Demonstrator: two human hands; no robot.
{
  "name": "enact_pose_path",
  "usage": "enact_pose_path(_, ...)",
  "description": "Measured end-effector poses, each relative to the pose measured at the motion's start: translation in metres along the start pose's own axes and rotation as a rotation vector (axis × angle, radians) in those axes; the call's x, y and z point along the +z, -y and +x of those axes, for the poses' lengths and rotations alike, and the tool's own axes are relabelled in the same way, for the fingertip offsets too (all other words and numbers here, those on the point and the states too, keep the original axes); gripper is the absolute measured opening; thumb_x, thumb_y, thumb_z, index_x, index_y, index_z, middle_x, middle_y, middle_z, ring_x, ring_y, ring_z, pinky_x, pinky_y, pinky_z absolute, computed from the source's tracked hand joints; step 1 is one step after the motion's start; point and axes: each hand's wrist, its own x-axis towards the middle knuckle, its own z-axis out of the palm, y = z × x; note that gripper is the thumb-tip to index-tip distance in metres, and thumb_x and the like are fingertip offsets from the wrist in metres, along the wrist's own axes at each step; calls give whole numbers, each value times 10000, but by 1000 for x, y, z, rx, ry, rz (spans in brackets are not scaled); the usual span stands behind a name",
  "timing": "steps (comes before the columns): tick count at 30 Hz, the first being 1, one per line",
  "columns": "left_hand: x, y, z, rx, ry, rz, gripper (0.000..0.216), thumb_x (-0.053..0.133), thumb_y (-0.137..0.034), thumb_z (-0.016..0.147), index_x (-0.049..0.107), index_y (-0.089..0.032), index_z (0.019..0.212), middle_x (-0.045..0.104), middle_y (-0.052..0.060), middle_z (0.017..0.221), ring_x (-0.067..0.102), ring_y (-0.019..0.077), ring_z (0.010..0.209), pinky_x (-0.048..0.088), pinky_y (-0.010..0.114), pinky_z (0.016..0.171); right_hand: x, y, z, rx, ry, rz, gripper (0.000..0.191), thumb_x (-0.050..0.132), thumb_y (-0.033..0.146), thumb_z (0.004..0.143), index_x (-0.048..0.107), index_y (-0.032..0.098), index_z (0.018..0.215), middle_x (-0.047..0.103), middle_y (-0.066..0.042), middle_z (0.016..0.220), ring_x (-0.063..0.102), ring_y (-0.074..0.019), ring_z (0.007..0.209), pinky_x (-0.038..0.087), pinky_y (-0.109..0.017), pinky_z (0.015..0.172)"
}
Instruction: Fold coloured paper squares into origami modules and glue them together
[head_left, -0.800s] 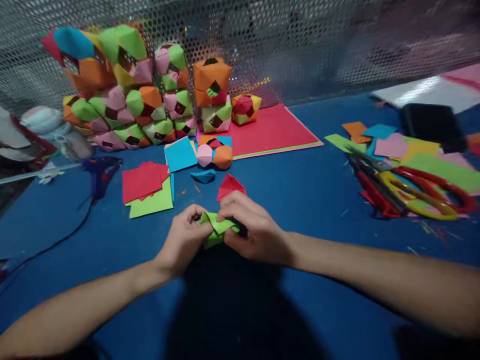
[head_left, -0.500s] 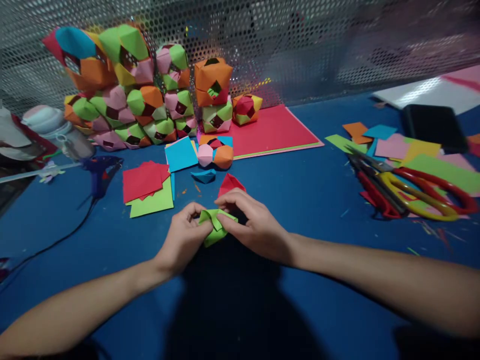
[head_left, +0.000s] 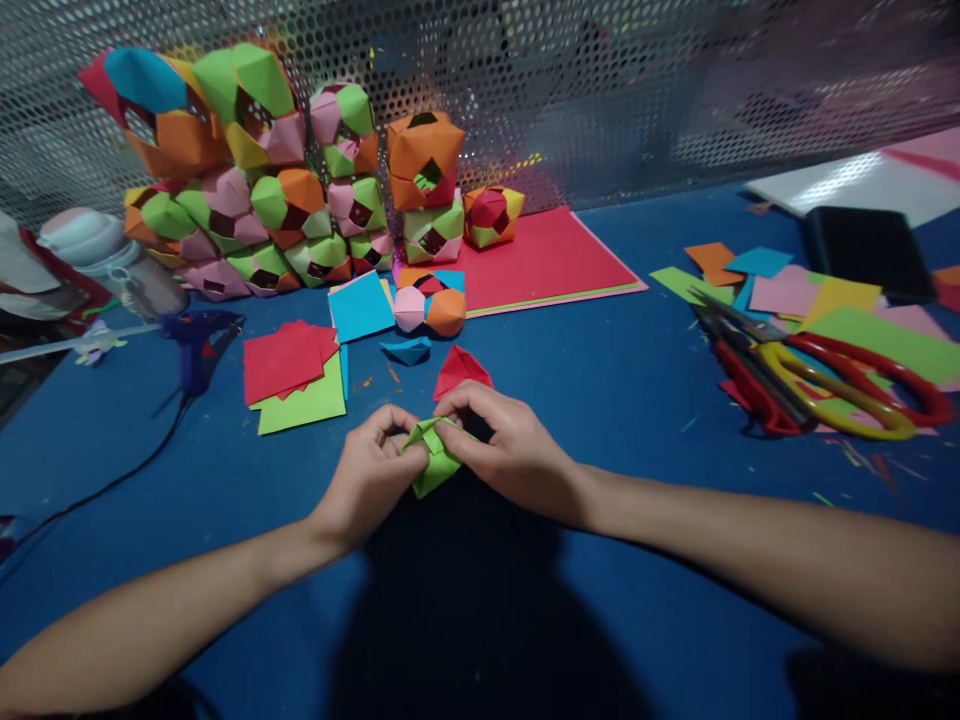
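Note:
Between my hands is a partly folded piece of green paper (head_left: 435, 472), its upper edge turned inward. My left hand (head_left: 371, 470) pinches its left side with thumb and bent fingers. On the other side my right hand (head_left: 502, 445) grips the upper right edge, thumb in front and fingers behind, hiding part of the sheet. Just beyond my right fingers lies a folded red paper piece (head_left: 459, 372). A small folded blue paper piece (head_left: 406, 350) rests a little farther back, near a multicoloured paper module (head_left: 430, 303).
Red and green paper squares (head_left: 289, 362) lie left, by a blue glue gun (head_left: 193, 350) with its cord. Stacked paper balls (head_left: 225, 210) stand against the perforated metal screen (head_left: 637, 90). Scissors (head_left: 840, 385) and loose paper scraps (head_left: 787, 295) occupy the right, near a black box-like object (head_left: 866, 255).
The green paper has tilted slightly, and my right thumb has shifted up along its folded edge. Both hands keep their hold, in nearly the same place.

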Motion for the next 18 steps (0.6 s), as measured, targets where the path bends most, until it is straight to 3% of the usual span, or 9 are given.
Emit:
enact_pose_path(8, -3, 5, 1, 41, 19, -55, 224, 688, -269, 681, 515, -151, 759, 536, -55, 613, 459, 48, 539, 365, 151, 508, 0, 2, 0, -21, -12, -6, 46, 534, 137, 797, 553, 172, 819, 575, 4, 768, 518, -97, 690, 420, -208, 649)
enact_pose_path(13, -3, 8, 3, 63, -15, -65, 237, 703, -275, 689, 508, -153, 748, 522, -61, 618, 456, 47, 539, 358, 151, 510, -1, 2, 1, 79, 43, 57, 41, 525, 187, 822, 564, 175, 818, 571, 18, 720, 513, -95, 650, 410, -204, 600)
enact_pose_path(18, -4, 7, 3, 62, -9, -44, 213, 689, -279, 708, 529, -157, 781, 524, -56, 630, 463, 58, 555, 367, 163, 522, -2, 0, 0, 45, 19, 31, 89, 511, 169, 831, 586, 168, 781, 612, 8, 721, 541, -102, 669, 411, -214, 621)
